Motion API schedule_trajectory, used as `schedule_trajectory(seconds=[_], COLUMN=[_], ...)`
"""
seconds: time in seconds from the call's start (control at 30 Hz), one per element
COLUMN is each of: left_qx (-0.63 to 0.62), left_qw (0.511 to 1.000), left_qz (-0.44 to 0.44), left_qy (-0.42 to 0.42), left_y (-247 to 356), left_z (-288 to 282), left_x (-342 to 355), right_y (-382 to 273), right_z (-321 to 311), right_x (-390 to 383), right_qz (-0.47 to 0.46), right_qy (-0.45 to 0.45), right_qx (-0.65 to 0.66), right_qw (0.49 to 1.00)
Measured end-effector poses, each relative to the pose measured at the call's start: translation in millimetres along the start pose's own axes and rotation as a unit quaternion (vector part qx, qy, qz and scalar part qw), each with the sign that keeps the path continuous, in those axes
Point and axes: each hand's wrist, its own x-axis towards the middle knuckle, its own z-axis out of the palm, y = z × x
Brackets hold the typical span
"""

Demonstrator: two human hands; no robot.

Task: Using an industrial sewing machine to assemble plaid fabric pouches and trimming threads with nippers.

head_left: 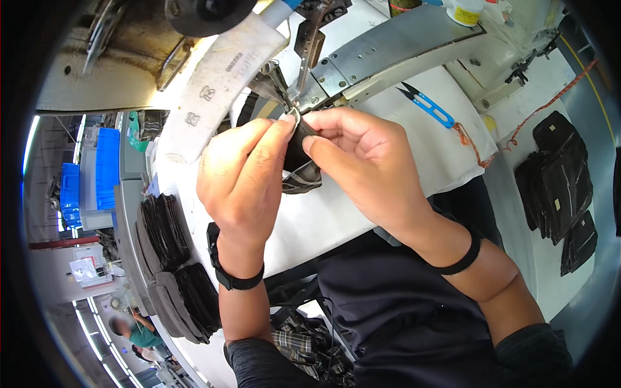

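Both my hands meet at the needle area of a sewing machine (381, 52), pinching a small dark fabric piece (299, 152) with a plaid part (303, 179) hanging below it. My left hand (246, 168) is closed, thumb and fingertips on the piece's pale upper edge. From the other side my right hand (369, 161) holds the dark edge between thumb and curled fingers. The fingertips are right beside the metal presser parts (288, 94). Where exactly the fabric lies against the needle is hidden by my fingers.
Blue thread snips (427, 103) on an orange-red cord (467, 139) lie right of the machine bed. Dark fabric pieces are stacked at left (162, 233) and right (556, 181). Plaid cloth (304, 343) sits below the table edge. Another person (142, 333) is far left.
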Motion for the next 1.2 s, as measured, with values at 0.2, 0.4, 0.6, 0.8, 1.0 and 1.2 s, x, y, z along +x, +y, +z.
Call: schedule_trajectory(seconds=[0.2,0.4,0.6,0.8,1.0,1.2], left_qx=[0.011,0.151,0.009,-0.022,0.077,0.006], left_qw=[0.994,0.981,1.000,0.993,0.991,0.986], left_qz=[-0.103,-0.103,0.018,0.071,0.093,-0.121], left_qy=[0.020,0.059,0.013,-0.087,-0.061,-0.114], left_y=[18.6,10.6,-28.0,-34.0,-16.3,72.9], left_z=[-0.6,13.8,-0.2,-18.5,-23.0,-26.4], left_x=[-6.7,-19.9,-6.5,14.8,17.2,-15.9], right_y=[6.8,18.0,-9.0,-6.9,-7.4,-10.7], right_z=[13.9,9.3,-23.3,-17.1,-10.8,-26.2], right_x=[-4.3,-12.3,-20.1,-14.9,-9.3,-11.4], right_qz=[-0.066,-0.138,0.018,0.039,0.077,0.150], right_qy=[0.045,0.075,-0.036,-0.084,-0.037,-0.058], right_qx=[-0.166,-0.224,-0.151,-0.089,-0.036,-0.019], right_qw=[0.983,0.962,0.988,0.992,0.996,0.987])
